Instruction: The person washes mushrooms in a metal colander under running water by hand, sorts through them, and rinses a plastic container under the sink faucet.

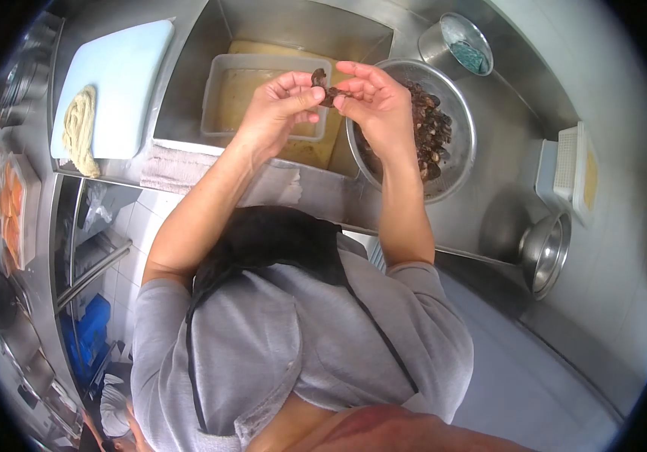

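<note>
Both hands are raised over the sink, close together. The left hand [282, 105] and the right hand [376, 105] share one small dark piece [325, 87], which looks like a soaked mushroom, though I cannot confirm what it is. The fingers of each hand are closed on it in a pinch, thumbs and forefingers meeting at the piece from either side. It is held in the air, above the gap between a plastic tub and a metal colander, touching neither.

The plastic tub [218, 90] is clear, rectangular and sits in the steel sink [188, 90], holding cloudy yellowish liquid. The metal colander [465, 113] stands just to the right of the hands on the sink's edge and is partly filled with more dark pieces of the same kind [432, 132].

On the worktop to the left of the sink lies a pale blue cutting board [123, 75] with a coil of pale noodles [80, 128] at its near edge. A folded cloth [176, 166] lies along the sink's front rim. Behind the colander stands a small metal container [455, 41] holding something teal. Further right, a steel bowl [546, 252] rests tilted on the worktop, and a white basket [572, 162] stands well apart beyond it.

The person wears a grey shirt and a dark apron.
</note>
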